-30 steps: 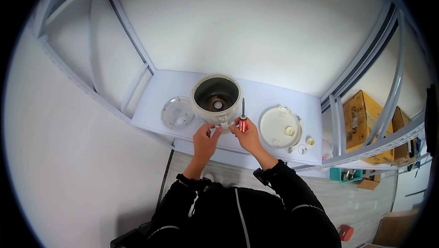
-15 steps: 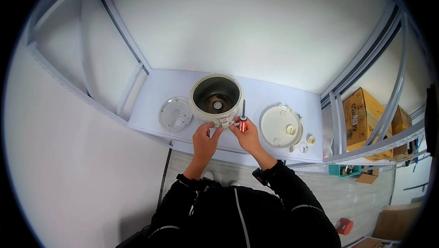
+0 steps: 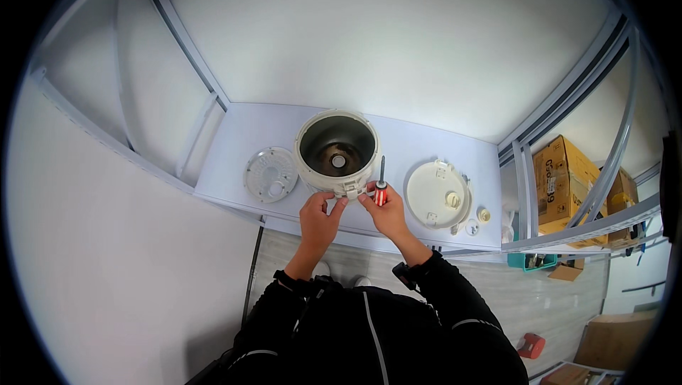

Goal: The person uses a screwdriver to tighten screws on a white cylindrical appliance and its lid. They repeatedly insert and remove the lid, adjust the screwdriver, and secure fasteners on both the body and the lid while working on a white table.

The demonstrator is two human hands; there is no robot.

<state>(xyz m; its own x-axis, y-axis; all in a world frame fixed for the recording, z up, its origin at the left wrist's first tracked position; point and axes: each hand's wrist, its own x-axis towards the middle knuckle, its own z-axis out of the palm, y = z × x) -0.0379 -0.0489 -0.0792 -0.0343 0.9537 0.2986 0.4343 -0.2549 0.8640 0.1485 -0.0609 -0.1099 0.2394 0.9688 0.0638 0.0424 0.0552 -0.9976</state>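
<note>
A cream rice cooker body (image 3: 304, 166), its lid off, stands upright on the table. Inside its dark hollow a round pale knob (image 3: 339, 161) shows at the bottom. My left hand (image 3: 320, 220) is closed at the front rim, thumb and fingertips on the latch piece (image 3: 350, 189). From the other side my right hand (image 3: 386, 216) touches the same piece with its thumb. That hand also grips a screwdriver (image 3: 381, 193) with a red and white handle, its shaft pointing away from me beside the cooker. My fingers hide part of the latch.
Left of the cooker lies a round, perforated inner lid plate (image 3: 259, 179). On the right is the cream outer lid (image 3: 420, 197), with a small round cap (image 3: 484, 215) and a clear disc (image 3: 472, 227) near it. Frame posts (image 3: 526, 193) bound the table; cardboard boxes (image 3: 561, 179) stand beyond.
The view has shifted slightly. Both hands stay at the cooker's front rim, and the screwdriver remains in my right hand.
</note>
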